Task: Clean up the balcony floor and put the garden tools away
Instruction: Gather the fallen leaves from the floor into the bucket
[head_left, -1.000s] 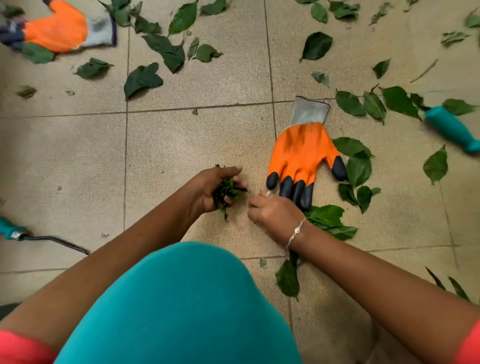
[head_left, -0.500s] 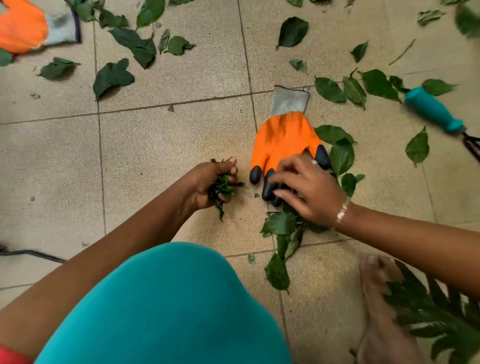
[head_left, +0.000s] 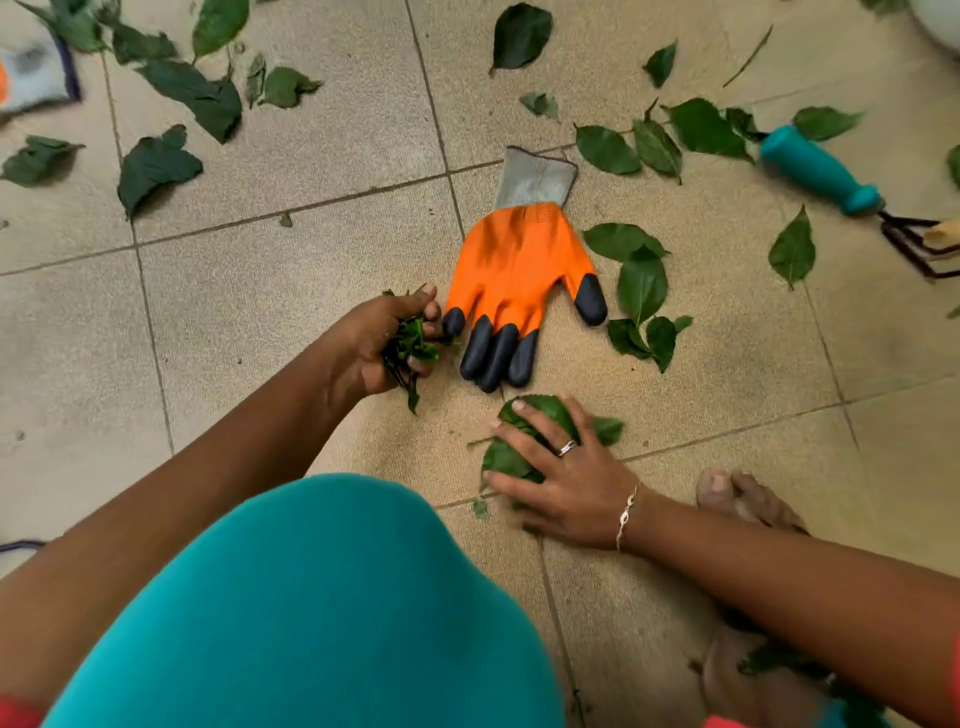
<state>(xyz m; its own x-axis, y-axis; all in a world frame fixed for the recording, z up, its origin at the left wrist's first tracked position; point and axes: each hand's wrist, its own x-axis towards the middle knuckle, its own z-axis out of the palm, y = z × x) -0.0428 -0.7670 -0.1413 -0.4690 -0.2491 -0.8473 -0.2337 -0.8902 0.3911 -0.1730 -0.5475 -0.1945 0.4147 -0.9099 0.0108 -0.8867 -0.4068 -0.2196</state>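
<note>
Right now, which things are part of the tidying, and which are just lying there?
Job: bunch in the left hand; pile under the right hand; loose leaves; orange glove; far glove; rake.
Just there: cable at the left edge; white thing, top right.

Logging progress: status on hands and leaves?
Left hand grips leaf wad. Right hand presses flat on leaves near orange glove. Hand rake untouched, far right.

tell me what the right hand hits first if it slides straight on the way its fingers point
Probably the orange glove, at its black tips, which lie just beyond the right hand. That hand lies flat on some leaves.
</note>
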